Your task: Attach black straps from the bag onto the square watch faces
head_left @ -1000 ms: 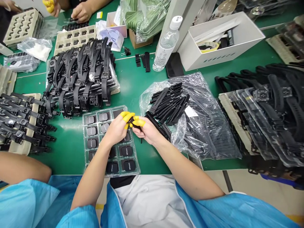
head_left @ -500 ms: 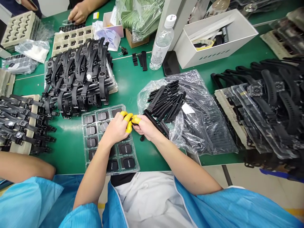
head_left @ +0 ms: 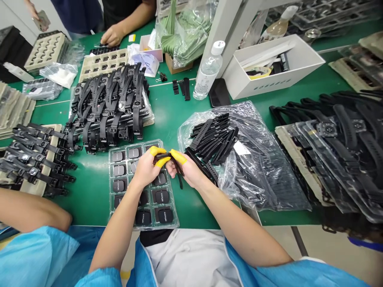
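Yellow finger covers sit on the fingers of both my hands. My left hand [head_left: 146,168] is closed around a small dark piece [head_left: 162,156], which looks like a watch body; the fingers hide part of it. Touching it from the right, my right hand [head_left: 190,170] grips a black watch strap [head_left: 180,175], whose end hangs below the fingers. Under my left hand and forearm lies a clear plastic tray [head_left: 176,217] with square dark watch pieces in its compartments. Close to my right hand, loose black straps [head_left: 214,135] are heaped on a clear plastic bag [head_left: 263,159].
Stacked trays of strapped watches [head_left: 110,103] stand at the left, with more stacks [head_left: 338,147] at the right. Behind the straps are a water bottle [head_left: 208,71], a phone [head_left: 219,93] and a white box [head_left: 275,79]. A co-worker's hand [head_left: 113,36] is across the table.
The view has tilted, so the table sits lower. My right hand has turned, and the hanging strap now shows below its fingers. The dark piece in my left hand shows more clearly.
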Action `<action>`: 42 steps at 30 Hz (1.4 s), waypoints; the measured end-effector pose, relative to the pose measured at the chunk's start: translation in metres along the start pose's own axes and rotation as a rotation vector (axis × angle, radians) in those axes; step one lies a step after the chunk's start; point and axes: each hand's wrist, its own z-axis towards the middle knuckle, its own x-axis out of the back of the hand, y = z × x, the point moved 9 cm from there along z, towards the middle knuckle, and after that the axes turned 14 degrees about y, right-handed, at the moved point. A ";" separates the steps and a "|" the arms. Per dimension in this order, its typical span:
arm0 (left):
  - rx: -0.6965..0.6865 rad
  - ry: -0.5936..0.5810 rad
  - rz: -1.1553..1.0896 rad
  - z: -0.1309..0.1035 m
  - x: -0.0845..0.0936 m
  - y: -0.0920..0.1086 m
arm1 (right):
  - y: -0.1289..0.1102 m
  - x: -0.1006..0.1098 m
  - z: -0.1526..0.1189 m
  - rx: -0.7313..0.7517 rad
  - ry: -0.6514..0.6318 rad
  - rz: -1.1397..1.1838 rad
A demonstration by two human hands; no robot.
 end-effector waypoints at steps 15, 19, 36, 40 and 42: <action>0.582 0.817 -0.585 -0.011 0.057 -0.052 | 0.020 -0.009 -0.014 -0.186 -0.151 -0.325; 0.580 0.834 -0.589 -0.011 0.061 -0.050 | 0.015 -0.006 -0.016 -0.184 -0.142 -0.396; 0.581 0.194 -0.388 -0.018 -0.010 -0.047 | 0.007 -0.001 -0.002 0.080 0.037 -0.390; 0.384 0.145 -0.244 -0.014 -0.004 -0.038 | 0.009 -0.003 -0.002 0.088 0.030 -0.365; 0.270 0.127 -0.169 -0.012 -0.002 -0.029 | 0.010 -0.004 -0.001 0.089 0.029 -0.352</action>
